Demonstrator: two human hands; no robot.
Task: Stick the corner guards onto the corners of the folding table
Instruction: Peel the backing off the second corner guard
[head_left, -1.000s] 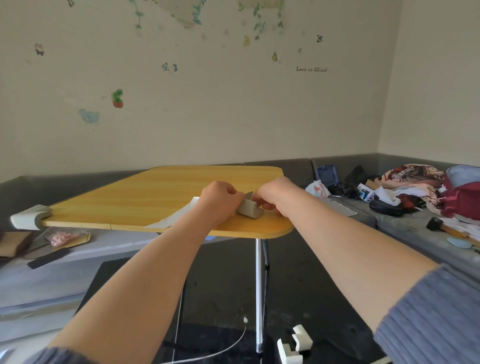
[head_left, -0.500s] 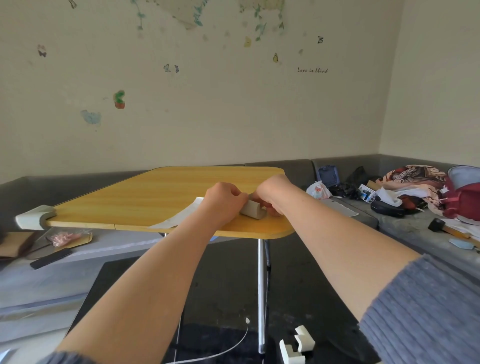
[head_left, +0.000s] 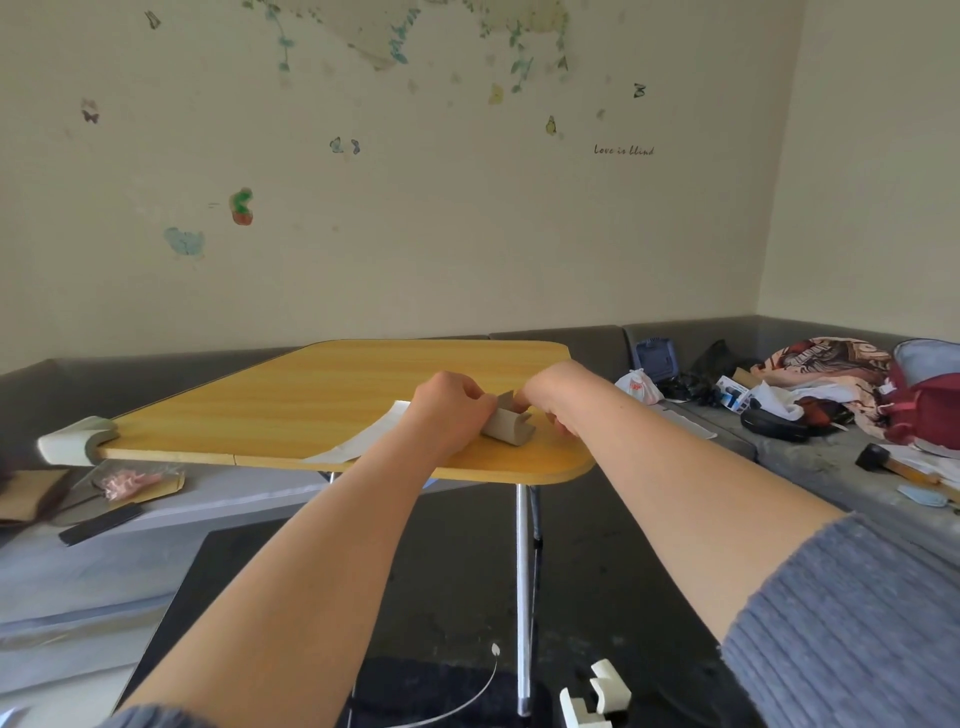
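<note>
The yellow wooden folding table (head_left: 291, 400) stands in front of me. A pale corner guard (head_left: 78, 441) sits fitted on its near left corner. Between my hands, on the tabletop near the right corner, lies a grey-beige corner guard (head_left: 511, 428). My left hand (head_left: 449, 410) grips its left end with curled fingers. My right hand (head_left: 558, 395) pinches its upper right part, where a flap sticks up. The near right table corner (head_left: 571, 470) is bare. Two more white corner guards (head_left: 597, 696) lie on the dark floor by the metal table leg.
A white sheet (head_left: 363, 439) lies on the table under my left wrist. The metal leg (head_left: 522, 597) stands below the right corner. A grey bench runs along the walls with clothes, bags (head_left: 924, 410) and a hammer (head_left: 883, 462) on the right.
My hands have stayed on the guard, turning it slightly; a flap now stands up between my fingers. The view has shifted a little.
</note>
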